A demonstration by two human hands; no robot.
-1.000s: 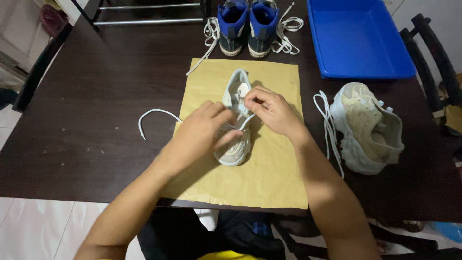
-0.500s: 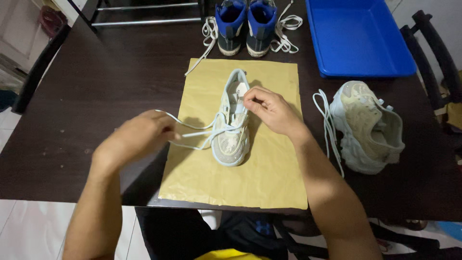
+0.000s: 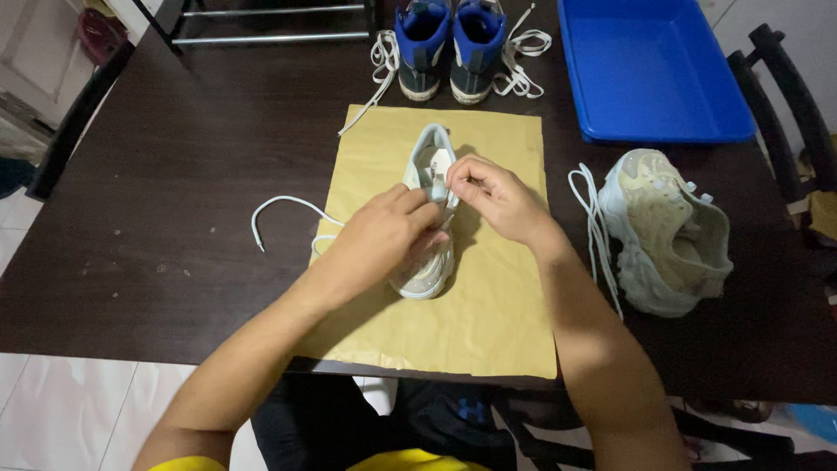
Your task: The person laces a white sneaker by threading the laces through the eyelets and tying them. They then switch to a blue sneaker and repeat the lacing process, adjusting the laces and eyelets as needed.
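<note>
While both my hands pinch the white shoelace [image 3: 288,206] at the tongue, the pale sneaker [image 3: 425,262] sits on yellow paper [image 3: 488,305].
Left hand [image 3: 379,240] and right hand [image 3: 493,196] fingers clenched on lace; I judge it limp, light, slippery — grip near the eyelets; sneaker soft, light.

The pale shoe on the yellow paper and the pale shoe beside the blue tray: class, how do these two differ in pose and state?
The shoe on the paper stands upright, toe toward the person; the shoe beside the tray lies tipped on its side. The left hand and right hand work on the first; nobody touches the second. The first sits on the yellow paper, the second on the bare dark table. Both are pale with white laces.
</note>
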